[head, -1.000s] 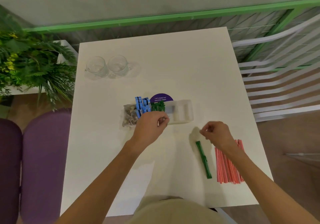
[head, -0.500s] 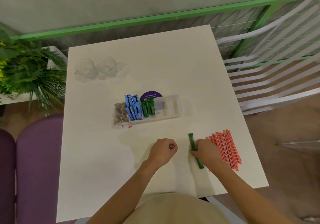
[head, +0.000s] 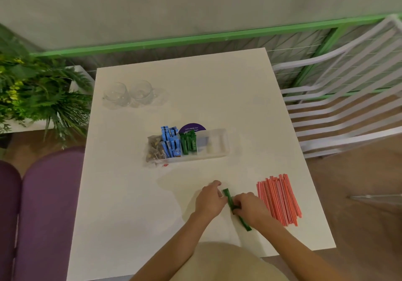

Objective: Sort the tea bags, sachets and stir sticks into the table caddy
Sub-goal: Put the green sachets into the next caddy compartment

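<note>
Green is what the fingers (head: 238, 205) of the right hand (head: 250, 208) curl round: a long green sachet (head: 227, 195), pinched about its middle where it lies on the white worktop (head: 195, 80), lower centre of the frame. The left hand (head: 208, 199) sits just beside the sachet's upper end with its fingers curled; whether they touch or pinch it I cannot tell.

The sachet's long axis runs on a diagonal. Its far end points to the upper left, toward the caddy (head: 219, 148), and its near end points to the lower right, showing beside the right wrist. Just right of that hand lies the heap of red stir sticks (head: 279, 200), roughly parallel to it.

Higher up, well apart, the clear caddy holds tea bags (head: 154, 148) at its left, then blue sachets (head: 170, 142), then upright green sachets (head: 188, 142). Its right compartments look bare.

Three risks, as I judge them:
- A mid-length pinch could let the thin sachet sag or swing and catch the caddy's wall.
- The right wrist could brush the sticks and scatter them.
- Dropped in flat rather than on end, the sachet may topple those already standing.
</note>
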Tool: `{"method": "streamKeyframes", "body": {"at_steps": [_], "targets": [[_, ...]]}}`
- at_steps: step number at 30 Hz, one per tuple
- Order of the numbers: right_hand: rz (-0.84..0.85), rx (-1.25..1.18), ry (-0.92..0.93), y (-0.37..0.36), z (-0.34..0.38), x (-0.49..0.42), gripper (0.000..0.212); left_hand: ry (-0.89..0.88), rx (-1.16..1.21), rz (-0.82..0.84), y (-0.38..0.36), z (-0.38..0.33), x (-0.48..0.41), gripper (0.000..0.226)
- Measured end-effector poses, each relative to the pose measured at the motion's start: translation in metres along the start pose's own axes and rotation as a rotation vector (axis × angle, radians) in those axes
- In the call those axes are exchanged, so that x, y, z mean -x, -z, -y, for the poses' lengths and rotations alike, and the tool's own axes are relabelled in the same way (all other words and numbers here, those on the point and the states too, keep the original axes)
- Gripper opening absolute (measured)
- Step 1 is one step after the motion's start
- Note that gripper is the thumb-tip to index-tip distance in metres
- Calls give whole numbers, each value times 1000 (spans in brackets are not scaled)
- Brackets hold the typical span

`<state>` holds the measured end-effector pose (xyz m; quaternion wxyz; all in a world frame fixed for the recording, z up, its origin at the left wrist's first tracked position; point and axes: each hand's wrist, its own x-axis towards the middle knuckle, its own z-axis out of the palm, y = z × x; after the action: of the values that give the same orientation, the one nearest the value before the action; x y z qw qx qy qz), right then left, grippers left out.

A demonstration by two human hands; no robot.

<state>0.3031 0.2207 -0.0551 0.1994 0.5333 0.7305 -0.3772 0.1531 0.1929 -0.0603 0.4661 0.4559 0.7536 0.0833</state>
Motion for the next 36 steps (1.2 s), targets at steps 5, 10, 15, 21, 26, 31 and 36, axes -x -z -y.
{"method": "streamKeyframes", "body": {"at_steps": [5,10,15,21,26,31,36], "targets": [[4,12,44,-12,2,4,9,-51,-163,22,-2,1,0,32],[37,-2,81,-16,1,4,12,-118,-159,60,-3,13,1,16],[50,-144,113,-1,7,-3,22,-185,-109,30,20,22,5,12],[-47,-401,185,56,37,-25,7,-334,-227,-170,106,17,-1,22],[-172,-539,295,110,75,-50,4,-412,-379,-306,173,-6,-13,16],[-299,-654,337,138,109,-70,3,-419,-493,-388,199,-23,-37,9],[-292,-564,317,139,127,-88,5,-432,-765,-340,202,-26,-59,19]]}}
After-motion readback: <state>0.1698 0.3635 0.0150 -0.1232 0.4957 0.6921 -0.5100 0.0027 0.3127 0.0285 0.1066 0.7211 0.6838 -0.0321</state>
